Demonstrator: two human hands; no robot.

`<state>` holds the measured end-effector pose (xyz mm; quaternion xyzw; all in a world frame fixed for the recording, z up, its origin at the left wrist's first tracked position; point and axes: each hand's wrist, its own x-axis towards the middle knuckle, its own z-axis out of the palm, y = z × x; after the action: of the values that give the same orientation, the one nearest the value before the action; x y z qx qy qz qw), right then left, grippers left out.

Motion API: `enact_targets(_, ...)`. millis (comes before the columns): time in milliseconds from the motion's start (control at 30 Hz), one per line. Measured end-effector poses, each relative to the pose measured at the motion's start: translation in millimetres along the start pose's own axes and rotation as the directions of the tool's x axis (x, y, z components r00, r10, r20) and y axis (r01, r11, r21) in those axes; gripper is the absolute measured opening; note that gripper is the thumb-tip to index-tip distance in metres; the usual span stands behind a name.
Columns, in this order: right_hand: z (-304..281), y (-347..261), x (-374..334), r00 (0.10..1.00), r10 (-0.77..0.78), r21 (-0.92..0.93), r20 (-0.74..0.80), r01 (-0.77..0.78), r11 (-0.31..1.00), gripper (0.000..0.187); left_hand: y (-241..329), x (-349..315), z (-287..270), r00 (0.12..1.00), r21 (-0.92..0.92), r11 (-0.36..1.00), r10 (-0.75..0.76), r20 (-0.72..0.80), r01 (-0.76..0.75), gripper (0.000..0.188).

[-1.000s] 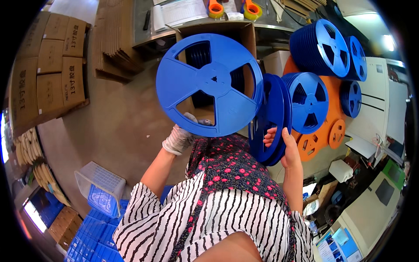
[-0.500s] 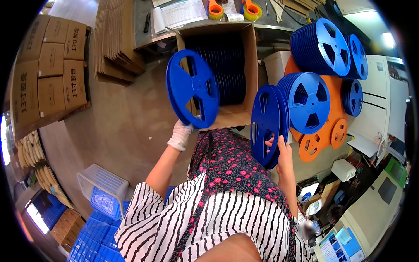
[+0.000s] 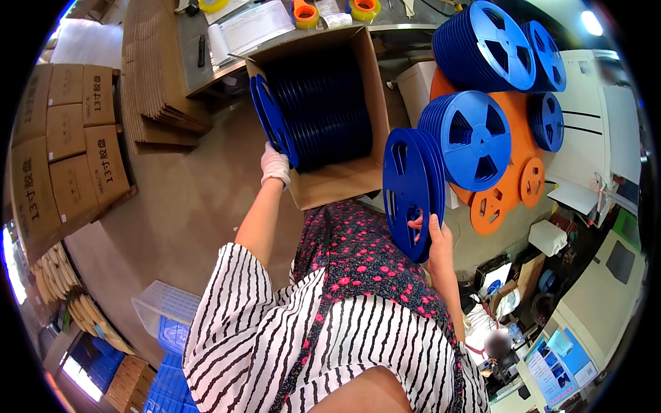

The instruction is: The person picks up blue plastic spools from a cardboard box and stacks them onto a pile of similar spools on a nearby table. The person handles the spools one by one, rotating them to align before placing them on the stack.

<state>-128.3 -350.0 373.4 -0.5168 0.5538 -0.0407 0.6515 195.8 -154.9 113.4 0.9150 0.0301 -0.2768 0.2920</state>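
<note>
My left hand (image 3: 275,166), in a white glove, is closed on the lower edge of a blue plastic reel (image 3: 273,118). That reel stands nearly edge-on at the left wall of an open cardboard box (image 3: 336,190). Rows of dark blue reels (image 3: 329,135) fill much of the box's inside. On the right, my bare right hand (image 3: 438,241) grips a few blue reels (image 3: 397,194) held together upright, with fingers showing through an opening in the front one. They are beside the box's right side, in front of a larger stack of blue reels (image 3: 474,140).
An orange round surface (image 3: 508,162) carries further blue reel stacks (image 3: 493,49). Behind the box, a metal table (image 3: 189,48) holds papers (image 3: 255,29) and tape dispensers (image 3: 304,14). Flattened cardboard (image 3: 155,82) and stacked cartons (image 3: 69,138) stand left. Another person is at lower right.
My left hand has brought its reel up and left to the box's left wall, turning it from face-on to nearly edge-on. My right hand still grips its reels, slightly shifted in view.
</note>
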Motion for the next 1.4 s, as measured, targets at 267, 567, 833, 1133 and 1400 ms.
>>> enact_targets(267,-2.1,4.6,-4.7,1.0,0.0,0.066,-0.011,0.001,0.998,0.049,-26.6,77.3,31.1,0.991,-0.147,0.989,-0.002,0.131,0.022,0.047)
enact_targets(567,-7.1,-5.5,-0.3,0.989,-0.091,0.212,-0.114,0.114,0.971,0.052,-34.1,21.2,32.9,0.967,-0.095,0.993,0.088,0.238,-0.067,0.075)
enact_targets(833,-25.0,-42.8,12.0,0.925,-0.381,0.653,0.003,0.287,0.701,0.055,-2.6,-123.6,-10.2,0.882,0.005,0.892,0.447,0.151,-0.453,0.068)
enact_targets(1133,-45.1,-38.9,41.8,0.877,-0.427,0.879,0.222,0.01,0.478,0.053,87.0,-149.3,-68.2,0.169,0.221,0.169,0.985,-0.022,-0.961,0.048)
enact_targets(1400,-46.2,-34.9,51.2,0.866,-0.414,0.9,0.282,-0.09,0.426,0.055,89.0,-145.9,-84.2,0.102,0.329,0.114,0.993,-0.053,-0.938,0.05)
